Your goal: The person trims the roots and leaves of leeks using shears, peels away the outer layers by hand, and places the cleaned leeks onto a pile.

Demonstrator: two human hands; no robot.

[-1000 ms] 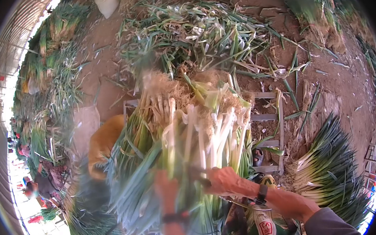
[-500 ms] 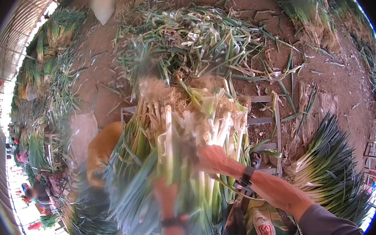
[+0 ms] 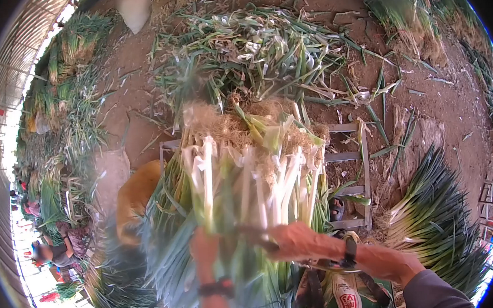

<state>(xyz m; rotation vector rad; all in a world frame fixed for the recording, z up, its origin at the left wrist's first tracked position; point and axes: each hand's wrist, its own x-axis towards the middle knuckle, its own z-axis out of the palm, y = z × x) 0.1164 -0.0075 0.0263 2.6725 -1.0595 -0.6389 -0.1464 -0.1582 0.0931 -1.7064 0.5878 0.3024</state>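
Note:
A large pile of long green onions (image 3: 284, 194) lies on a metal-framed rack (image 3: 345, 156), with roots toward the far side and green leaves toward me. My left hand (image 3: 205, 251), somewhat blurred, is closed around a pale-stemmed onion (image 3: 208, 183) at the pile's left part. To its right, my right hand (image 3: 297, 241) is closed on a dark, narrow tool resembling a knife (image 3: 255, 232). The tool points left across the stalks, toward my left hand, and motion blurs its outline.
Loose leaves and trimmings (image 3: 262, 54) are heaped on the ground beyond the rack. Another onion bundle (image 3: 437, 220) lies at the right. A yellow-brown rounded object (image 3: 139, 194) is left of the rack. A person (image 3: 54, 253) is at the far left.
My right hand and the dark tool have moved toward me. My left hand has shifted slightly left, and the pale stem by it has also shifted left.

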